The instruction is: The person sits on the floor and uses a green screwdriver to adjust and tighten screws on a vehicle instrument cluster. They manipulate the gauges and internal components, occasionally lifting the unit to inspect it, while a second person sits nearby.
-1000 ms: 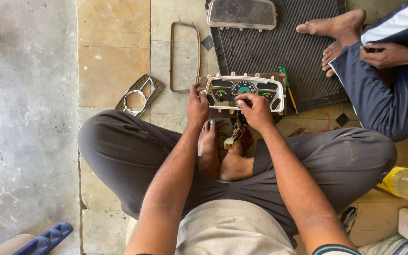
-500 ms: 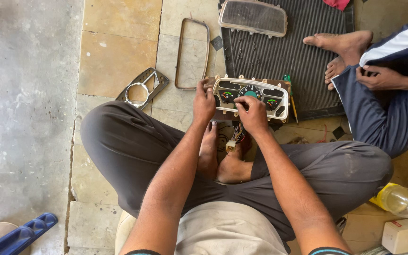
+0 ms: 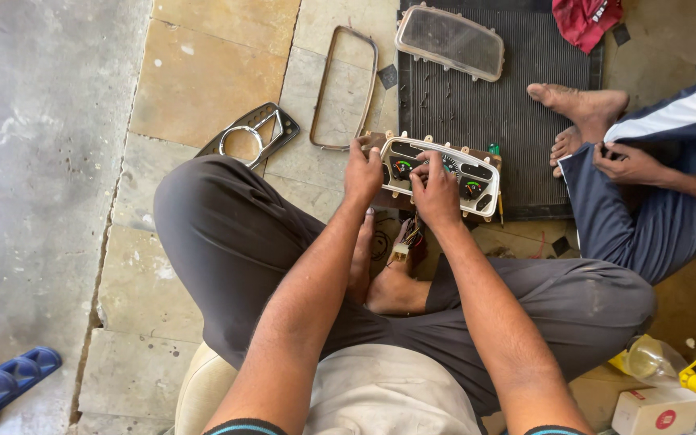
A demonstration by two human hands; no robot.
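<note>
Cluster point(image 3: 443, 173), a white-framed gauge panel with round dials, is sitting in front of the person's crossed legs, half over the tiled floor point(image 3: 203, 72) and half over the near edge of a black ribbed mat point(image 3: 525, 121). Left hand point(image 3: 362, 173) is gripping the cluster's left end, fingers curled over the top edge, thumb on the near side. Right hand point(image 3: 437, 193) is lying on the cluster face near the middle, fingers bent and pressing at the dial area; whether they are pinching a small part is hard to tell, the knuckles are hiding the tips. Both forearms are reaching out over the knees.

Wiring plug point(image 3: 403, 246) with coloured leads is hanging just below the cluster, resting near the person's bare foot point(image 3: 392, 294).

Clear lens cover point(image 3: 450, 42) is lying on the far part of the mat, well apart from the cluster. Thin bezel frame point(image 3: 344, 89) is lying on the tiles left of the mat. Metal bracket point(image 3: 250, 137) with a round opening is lying beside the person's left knee. Green-handled screwdriver point(image 3: 496, 177) is lying on the mat, touching or just beside the cluster's right end. Red cloth point(image 3: 583, 20) is sitting at the mat's far corner.

Second person is sitting at right, bare feet point(image 3: 582, 109) on the mat, one hand point(image 3: 626, 163) resting on their trouser leg. Bottle point(image 3: 654, 362) and small box point(image 3: 656, 411) are sitting at lower right. Blue part point(image 3: 6, 387) is showing at lower left.
</note>
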